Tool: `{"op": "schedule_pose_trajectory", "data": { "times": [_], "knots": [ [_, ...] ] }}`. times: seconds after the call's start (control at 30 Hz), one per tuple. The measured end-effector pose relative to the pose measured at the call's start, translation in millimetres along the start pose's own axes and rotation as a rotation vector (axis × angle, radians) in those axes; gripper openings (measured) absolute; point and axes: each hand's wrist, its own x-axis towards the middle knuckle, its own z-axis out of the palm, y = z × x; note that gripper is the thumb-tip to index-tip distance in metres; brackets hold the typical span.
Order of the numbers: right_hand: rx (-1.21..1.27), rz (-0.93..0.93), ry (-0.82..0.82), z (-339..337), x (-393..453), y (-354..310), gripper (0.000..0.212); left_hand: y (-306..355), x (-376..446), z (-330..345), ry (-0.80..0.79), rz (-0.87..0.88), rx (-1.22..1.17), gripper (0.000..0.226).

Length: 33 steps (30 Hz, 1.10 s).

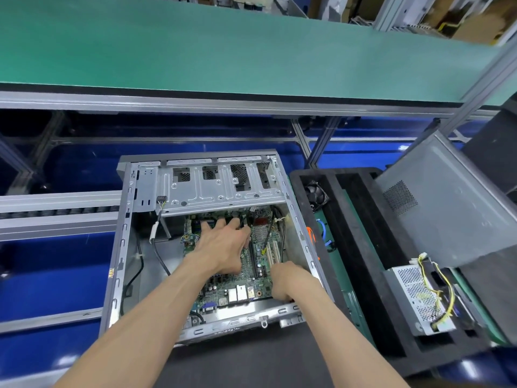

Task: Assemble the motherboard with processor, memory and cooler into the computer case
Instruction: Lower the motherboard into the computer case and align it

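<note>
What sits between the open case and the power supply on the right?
Head view: a black foam tray between computer case and power supply, holding a small fan and blue cables.

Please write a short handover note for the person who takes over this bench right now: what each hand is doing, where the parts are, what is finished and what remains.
Left hand: spread flat on the motherboard, fingers reaching toward the black cables near its far edge.
Right hand: at the board's near right corner, fingers hidden, so grip is unclear.
Parts: the board lies inside the open computer case. A fan sits in the black foam tray on the right; the power supply lies there too, with the side panel leaning behind.
Done: board is in the case.
Left: no cooler is visible on the board; whether the processor and memory are fitted cannot be seen.
</note>
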Motion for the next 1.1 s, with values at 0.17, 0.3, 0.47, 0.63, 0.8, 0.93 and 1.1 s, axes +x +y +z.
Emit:
{"op": "schedule_pose_trajectory", "data": {
  "times": [0.17, 0.3, 0.47, 0.63, 0.8, 0.93, 1.1],
  "knots": [
    [-0.164, -0.001, -0.086, 0, 9, 2, 0.053, -1, 1, 1, -0.014, 0.001, -0.023, 0.046],
    [-0.214, -0.026, -0.08, 1, 14, 3, 0.051, -2, 2, 2, -0.028, 0.003, -0.03, 0.044],
    [-0.164, -0.056, -0.08, 0, 10, 1, 0.043, -2, 2, 3, -0.028, 0.008, -0.022, 0.043],
    [0.157, -0.161, -0.041, -1, 9, -3, 0.024, -2, 3, 5, -0.022, 0.01, -0.017, 0.042],
    [0.629, -0.278, -0.002, 3, 5, -5, 0.029, -6, 5, 8, 0.0, 0.02, -0.003, 0.04],
    [0.893, -0.386, 0.115, 4, 7, -7, 0.025, -7, 6, 12, 0.03, 0.025, 0.013, 0.043],
    [0.978, -0.447, 0.312, 3, 10, -3, 0.02, -5, 6, 11, 0.001, 0.039, 0.006, 0.061]
  ]
}}
